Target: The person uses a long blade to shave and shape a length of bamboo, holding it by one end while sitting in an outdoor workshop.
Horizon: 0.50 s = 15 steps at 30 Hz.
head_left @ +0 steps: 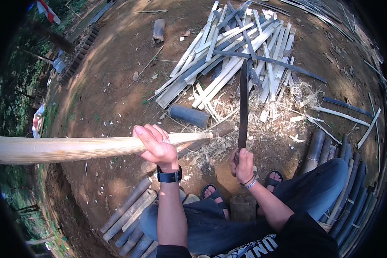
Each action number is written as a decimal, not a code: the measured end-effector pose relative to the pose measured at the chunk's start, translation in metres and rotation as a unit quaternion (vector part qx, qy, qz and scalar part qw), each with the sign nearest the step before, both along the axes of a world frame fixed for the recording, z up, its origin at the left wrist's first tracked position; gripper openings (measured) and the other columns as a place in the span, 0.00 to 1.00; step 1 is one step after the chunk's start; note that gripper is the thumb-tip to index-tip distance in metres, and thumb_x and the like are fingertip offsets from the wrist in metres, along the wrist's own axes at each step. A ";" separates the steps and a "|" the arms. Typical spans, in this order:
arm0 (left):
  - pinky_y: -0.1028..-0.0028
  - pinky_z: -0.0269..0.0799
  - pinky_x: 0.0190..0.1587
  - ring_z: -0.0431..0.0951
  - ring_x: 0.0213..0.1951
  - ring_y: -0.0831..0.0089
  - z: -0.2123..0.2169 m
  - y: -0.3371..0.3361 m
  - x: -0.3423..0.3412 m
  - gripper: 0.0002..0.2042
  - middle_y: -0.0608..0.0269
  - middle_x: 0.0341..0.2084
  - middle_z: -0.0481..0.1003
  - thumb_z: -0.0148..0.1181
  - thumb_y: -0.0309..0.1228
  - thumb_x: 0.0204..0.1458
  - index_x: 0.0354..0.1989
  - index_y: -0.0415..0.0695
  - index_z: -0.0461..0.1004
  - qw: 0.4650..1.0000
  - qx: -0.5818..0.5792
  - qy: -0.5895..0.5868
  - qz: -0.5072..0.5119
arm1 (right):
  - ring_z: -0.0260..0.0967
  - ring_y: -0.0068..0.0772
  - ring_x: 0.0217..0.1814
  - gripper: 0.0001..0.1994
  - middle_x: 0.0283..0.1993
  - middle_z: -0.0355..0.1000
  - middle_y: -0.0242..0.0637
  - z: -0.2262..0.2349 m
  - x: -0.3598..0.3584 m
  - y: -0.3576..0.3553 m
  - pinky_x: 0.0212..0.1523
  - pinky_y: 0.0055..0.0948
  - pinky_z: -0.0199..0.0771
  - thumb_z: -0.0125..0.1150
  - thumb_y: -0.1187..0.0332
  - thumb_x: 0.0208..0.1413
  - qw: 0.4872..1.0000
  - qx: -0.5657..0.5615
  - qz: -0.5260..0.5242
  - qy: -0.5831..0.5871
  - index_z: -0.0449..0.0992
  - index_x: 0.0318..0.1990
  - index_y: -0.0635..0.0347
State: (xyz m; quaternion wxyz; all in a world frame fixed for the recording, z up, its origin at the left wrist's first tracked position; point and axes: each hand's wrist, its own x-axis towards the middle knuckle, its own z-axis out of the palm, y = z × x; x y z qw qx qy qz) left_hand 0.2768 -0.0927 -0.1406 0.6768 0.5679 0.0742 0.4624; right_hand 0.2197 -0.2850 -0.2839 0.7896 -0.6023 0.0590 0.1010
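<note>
My left hand (155, 144) grips a long pale bamboo slat (64, 148) that runs from the far left edge to a frayed tip near the centre. In my right hand (243, 165) is the handle of a long dark machete (243, 103), its blade pointing up and away, just right of the slat's tip. The tip rests by a dark log (210, 133) on the ground. A black watch is on my left wrist and bracelets are on my right. I am seated, with sandalled feet (214, 195) below the hands.
A heap of split bamboo strips (236, 51) lies ahead on bare earth, with shavings (266, 120) around it. A dark bamboo tube (189, 115) lies near the slat's tip. Bamboo poles (129, 215) are stacked at lower left and at right (352, 189). A small stump (242, 207) stands between my legs.
</note>
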 end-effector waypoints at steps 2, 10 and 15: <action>0.82 0.46 0.12 0.50 0.10 0.85 0.005 -0.011 0.009 0.18 0.73 0.08 0.51 0.42 0.37 0.64 0.21 0.47 0.53 1.000 -0.005 0.000 -0.027 | 0.54 0.21 0.09 0.29 0.09 0.55 0.29 -0.085 -0.028 0.015 0.09 0.23 0.51 0.40 0.44 0.62 0.960 -0.097 0.116 0.236 0.62 0.18 0.58; 0.82 0.46 0.13 0.51 0.10 0.86 0.002 -0.017 0.010 0.17 0.74 0.08 0.52 0.43 0.36 0.63 0.21 0.46 0.54 1.000 0.016 0.022 0.005 | 0.52 0.20 0.08 0.31 0.10 0.56 0.28 -0.004 0.003 0.020 0.09 0.22 0.50 0.33 0.44 0.64 0.995 -0.035 0.038 0.089 0.62 0.18 0.59; 0.80 0.47 0.11 0.50 0.09 0.84 0.010 -0.028 0.029 0.19 0.73 0.08 0.50 0.42 0.38 0.64 0.20 0.48 0.53 0.999 0.046 0.020 -0.013 | 0.54 0.22 0.08 0.30 0.10 0.58 0.30 -0.101 -0.038 0.031 0.09 0.27 0.55 0.34 0.47 0.65 0.908 -0.236 0.163 0.306 0.63 0.16 0.59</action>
